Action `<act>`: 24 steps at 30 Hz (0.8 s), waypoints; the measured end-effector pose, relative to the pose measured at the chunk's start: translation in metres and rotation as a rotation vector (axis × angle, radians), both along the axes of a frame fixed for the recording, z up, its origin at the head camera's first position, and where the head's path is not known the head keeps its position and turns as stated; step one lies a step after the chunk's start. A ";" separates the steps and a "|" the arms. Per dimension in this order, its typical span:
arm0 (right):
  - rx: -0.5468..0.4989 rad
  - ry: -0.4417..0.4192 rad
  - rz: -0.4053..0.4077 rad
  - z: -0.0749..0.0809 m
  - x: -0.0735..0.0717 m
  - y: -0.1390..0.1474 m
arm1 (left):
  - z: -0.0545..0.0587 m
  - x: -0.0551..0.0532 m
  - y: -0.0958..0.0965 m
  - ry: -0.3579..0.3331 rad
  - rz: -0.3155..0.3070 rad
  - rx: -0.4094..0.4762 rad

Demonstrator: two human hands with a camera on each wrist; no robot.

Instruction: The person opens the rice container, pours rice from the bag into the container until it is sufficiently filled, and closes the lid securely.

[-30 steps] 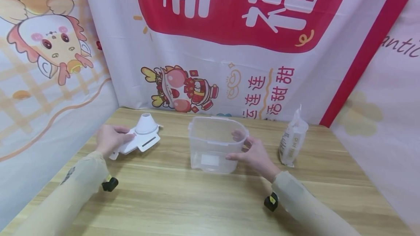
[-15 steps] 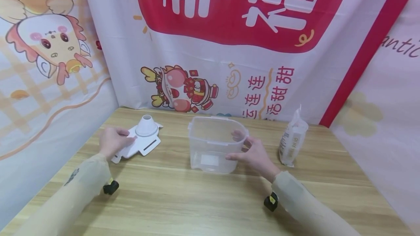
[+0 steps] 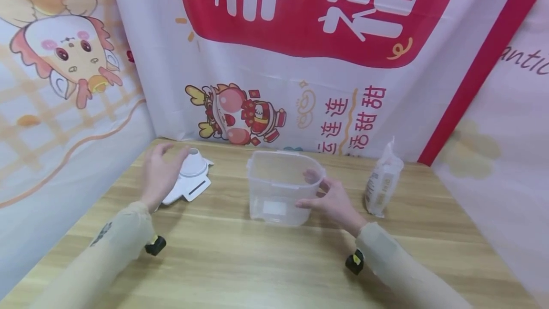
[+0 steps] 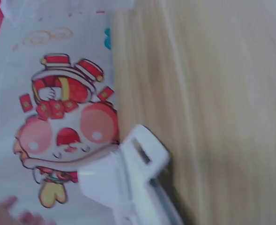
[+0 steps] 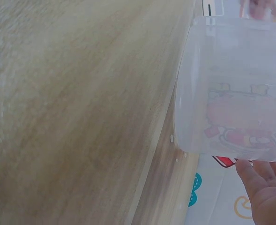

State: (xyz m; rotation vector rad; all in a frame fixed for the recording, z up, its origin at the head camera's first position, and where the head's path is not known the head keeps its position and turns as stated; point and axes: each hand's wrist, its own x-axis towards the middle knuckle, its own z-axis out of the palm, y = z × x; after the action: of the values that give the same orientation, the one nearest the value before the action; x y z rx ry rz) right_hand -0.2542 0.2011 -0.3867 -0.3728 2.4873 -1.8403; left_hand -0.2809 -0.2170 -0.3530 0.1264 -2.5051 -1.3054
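Note:
My left hand (image 3: 162, 173) hovers over the left edge of a white plastic lid (image 3: 184, 187), its thumb and fingers spread apart around no object. The lid lies on the table, with a slotted tab and a white cone-shaped spout (image 3: 194, 165) rising from it; the hand covers its left part. In the left wrist view the spout (image 4: 102, 178) shows beside the slotted tab. My right hand (image 3: 333, 202) grips the right side of a clear plastic container (image 3: 274, 187), thumb in front and fingers at the back. The container stands upright with its top uncovered.
A white and clear plastic packet (image 3: 383, 186) stands on the wooden table (image 3: 274, 261), right of the container. Printed cloth (image 3: 240, 61) hangs along the back edge, with more cloth at both sides.
My left hand has let go of the lid, which now lies flatter on the table, and has lifted up and to the right. The right hand and container have stayed in place.

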 end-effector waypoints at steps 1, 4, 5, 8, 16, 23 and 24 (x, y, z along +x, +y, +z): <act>0.003 0.002 -0.004 0.001 0.000 0.000 | 0.005 0.001 0.005 0.028 -0.074 0.013; 0.001 0.010 -0.009 0.001 -0.001 0.001 | 0.014 0.005 0.024 0.066 -0.322 0.055; 0.000 0.011 -0.012 0.001 -0.001 0.001 | 0.015 0.006 0.031 0.074 -0.394 0.061; -0.014 0.020 -0.010 -0.001 -0.002 0.000 | 0.014 0.006 0.054 0.093 -0.554 0.067; -0.054 0.022 0.014 -0.002 -0.001 -0.002 | 0.006 -0.003 0.101 0.065 -0.676 0.016; -0.047 0.036 0.023 -0.002 -0.002 0.000 | -0.004 -0.013 0.120 0.030 -0.736 0.087; -0.047 0.041 0.022 -0.002 -0.002 0.000 | -0.005 -0.014 0.122 0.027 -0.744 0.098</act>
State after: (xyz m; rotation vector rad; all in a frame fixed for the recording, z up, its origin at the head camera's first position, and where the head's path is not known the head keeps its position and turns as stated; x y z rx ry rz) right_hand -0.2558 0.2014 -0.3892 -0.4417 2.4595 -1.9045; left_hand -0.2953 -0.0950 -0.3580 -0.8714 -2.5507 -1.6561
